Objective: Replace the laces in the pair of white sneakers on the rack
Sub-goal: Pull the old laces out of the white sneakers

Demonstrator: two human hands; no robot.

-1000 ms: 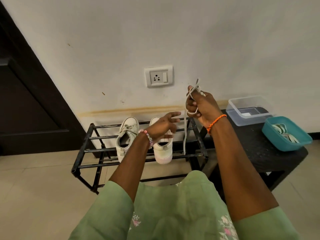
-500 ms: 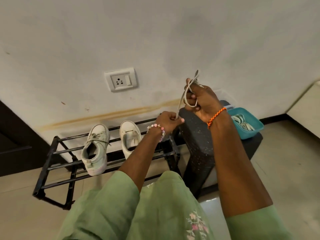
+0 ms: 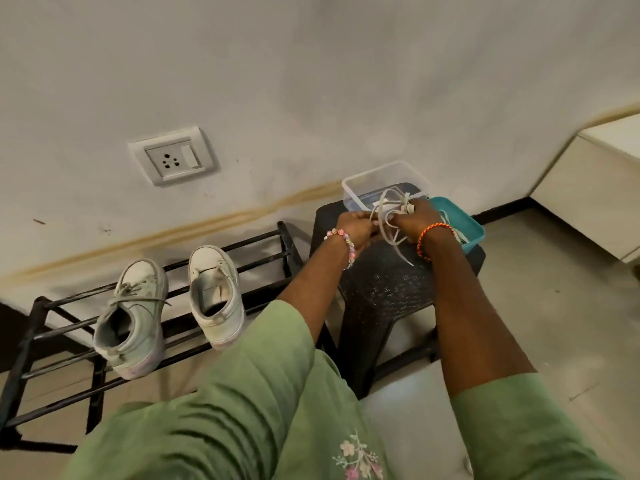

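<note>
Both hands meet above the black plastic stool (image 3: 388, 289), over its near-left part. The right hand (image 3: 414, 218) is curled round a bundle of flat off-white lace (image 3: 388, 216), looped about its fingers, and the left hand (image 3: 356, 230) pinches the same lace from the left; one loose end trails down toward the stool's front edge. At the stool's back edge stands a clear plastic box (image 3: 381, 178), square with rounded corners, and at its right edge a teal tub (image 3: 464, 226) holding what look like more laces (partly hidden by the right wrist). The stool top has a woven-looking texture.

Left of the stool, touching or nearly so, stands the black metal bar rack (image 3: 62, 337). Near the middle of its top tier sit two white sneakers, heels toward the person and toes toward the wall, long axes roughly parallel. The left sneaker (image 3: 133, 317) is laced; the right sneaker (image 3: 216, 294) shows bare eyelets. Open tiled floor (image 3: 561, 323) lies right of the stool
</note>
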